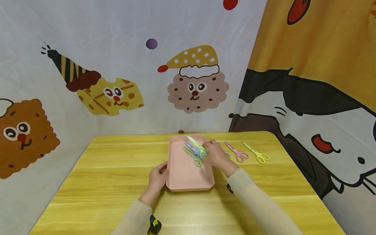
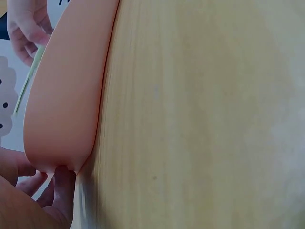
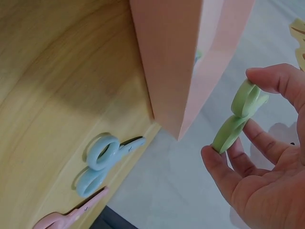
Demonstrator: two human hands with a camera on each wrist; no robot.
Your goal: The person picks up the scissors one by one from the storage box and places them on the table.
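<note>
My right hand (image 1: 216, 156) pinches the handle loops of a pair of light green scissors (image 3: 228, 134) above the right side of a pink tray (image 1: 189, 179). Its pale blades (image 1: 193, 142) point away to the upper left. Inside the tray lie blue scissors (image 1: 190, 146) and another pair of green scissors (image 1: 197, 162), partly overlapped by the held pair. At the tray's left side, my left hand (image 1: 157, 178) holds the wall between thumb and fingers; in the left wrist view, its fingers (image 2: 64, 191) touch the tray's rounded end.
Right of the tray, on the wooden table (image 1: 117, 182), lie light blue scissors (image 3: 102, 164), mostly hidden behind my right hand in the head view. Beyond them are pink scissors (image 1: 237, 152) and yellow scissors (image 1: 257, 153). A cartoon-printed curtain (image 1: 123, 49) hangs behind the table.
</note>
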